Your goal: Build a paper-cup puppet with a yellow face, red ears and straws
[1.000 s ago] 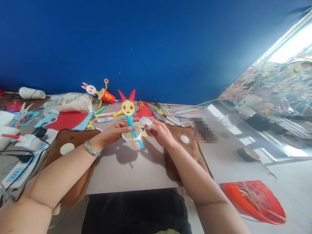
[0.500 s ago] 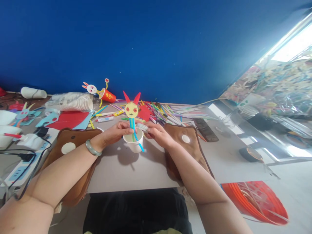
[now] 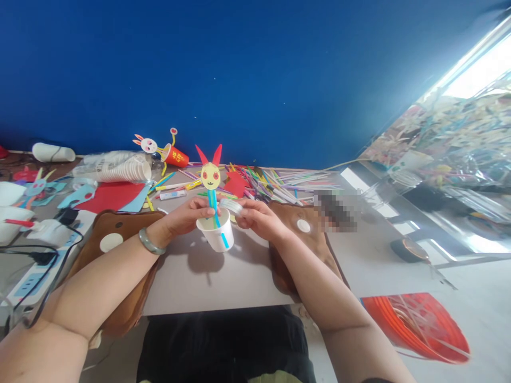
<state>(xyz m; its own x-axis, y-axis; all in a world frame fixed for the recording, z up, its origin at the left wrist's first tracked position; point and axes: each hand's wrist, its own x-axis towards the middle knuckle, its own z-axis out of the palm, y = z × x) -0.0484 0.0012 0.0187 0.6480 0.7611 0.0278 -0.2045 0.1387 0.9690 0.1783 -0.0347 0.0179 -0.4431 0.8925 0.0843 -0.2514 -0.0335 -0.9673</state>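
My left hand [image 3: 195, 214] is closed, its thumb and fingers pinching the blue straw [image 3: 213, 201] just above the rim of a white paper cup [image 3: 211, 238]. On top of the straw sits a round yellow paper face [image 3: 210, 176] with two red pointed ears. A short blue straw end shows at the cup's front wall. Between the thumb and fingers of my right hand [image 3: 258, 219] is a roll of tape [image 3: 230, 206], close to the cup's right rim. The cup is slightly tilted and held above the table, over its own shadow. My left fingertips are partly hidden behind the straw.
Brown pouches [image 3: 115, 266] lie under both forearms. Loose straws and pens [image 3: 279, 186] spread along the blue wall, near a red cup figure [image 3: 175, 156] and stacked paper cups [image 3: 120, 167]. A power strip [image 3: 35, 276] with cables is at left, an orange bin [image 3: 415, 327] at lower right.
The cup and its face have shifted slightly left and tilted. The blue straw end at the cup's front points less outward. Both hands keep their hold.
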